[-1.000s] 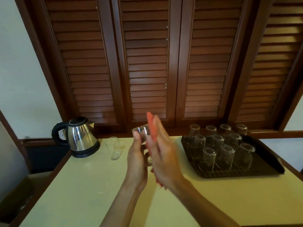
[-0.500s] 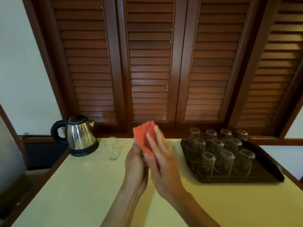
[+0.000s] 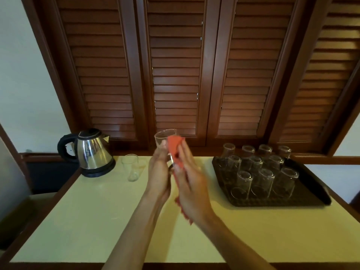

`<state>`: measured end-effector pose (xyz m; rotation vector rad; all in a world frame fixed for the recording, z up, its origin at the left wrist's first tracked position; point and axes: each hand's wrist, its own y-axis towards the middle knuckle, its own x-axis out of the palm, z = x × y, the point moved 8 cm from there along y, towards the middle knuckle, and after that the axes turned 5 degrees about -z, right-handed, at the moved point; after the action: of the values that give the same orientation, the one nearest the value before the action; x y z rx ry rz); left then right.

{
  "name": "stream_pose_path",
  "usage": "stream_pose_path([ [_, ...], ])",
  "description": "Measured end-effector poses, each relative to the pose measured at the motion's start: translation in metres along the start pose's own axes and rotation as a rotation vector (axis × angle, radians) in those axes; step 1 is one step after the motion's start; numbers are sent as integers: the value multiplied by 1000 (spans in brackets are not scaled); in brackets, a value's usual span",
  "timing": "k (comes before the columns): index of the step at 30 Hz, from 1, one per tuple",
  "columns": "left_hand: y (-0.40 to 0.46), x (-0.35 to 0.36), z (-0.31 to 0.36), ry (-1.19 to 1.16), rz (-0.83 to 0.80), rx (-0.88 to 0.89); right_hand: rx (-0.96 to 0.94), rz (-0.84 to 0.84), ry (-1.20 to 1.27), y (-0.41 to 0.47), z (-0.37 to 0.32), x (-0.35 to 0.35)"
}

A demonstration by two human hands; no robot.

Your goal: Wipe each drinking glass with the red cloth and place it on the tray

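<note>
The left hand [image 3: 158, 170] grips a drinking glass [image 3: 165, 139] above the worktop [image 3: 87, 221] while the right hand [image 3: 191, 184], fingers nearly straight, presses the red cloth [image 3: 175, 148] against it, mid-wipe; next, probably, setting it on the tray [image 3: 311, 184].

Glass [image 3: 163, 137] back in sight above the left hand [image 3: 158, 172], rim poking clear where half a second ago hidden behind the red cloth [image 3: 175, 151]. Cloth slid off the top, now pressed along the glass's right side under the right hand [image 3: 191, 189], its lower end trailing below the palm.
</note>
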<state>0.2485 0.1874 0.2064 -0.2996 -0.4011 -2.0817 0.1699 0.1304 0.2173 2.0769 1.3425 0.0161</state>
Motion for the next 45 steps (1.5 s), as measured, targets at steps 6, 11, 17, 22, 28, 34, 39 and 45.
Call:
stream_pose_path([
  [6,-17,13,-11,143,-59,6,206,198,289,20,20,-34],
  [11,-9,5,14,229,-22,95,114,84,226,-20,5,0],
  [17,-18,4,7,198,-43,70,218,124,417,-7,10,-15],
  [22,-24,8,-6,323,-68,58,247,203,452,2,22,-24],
  [28,-7,3,5,229,-22,41,172,94,326,-21,-1,-3],
  [34,-16,14,0,275,-58,42,249,209,423,16,13,-38],
  [39,-4,5,14,287,46,168,277,199,455,-19,16,-9],
  [45,-19,18,7,276,21,181,270,221,442,10,16,-29],
])
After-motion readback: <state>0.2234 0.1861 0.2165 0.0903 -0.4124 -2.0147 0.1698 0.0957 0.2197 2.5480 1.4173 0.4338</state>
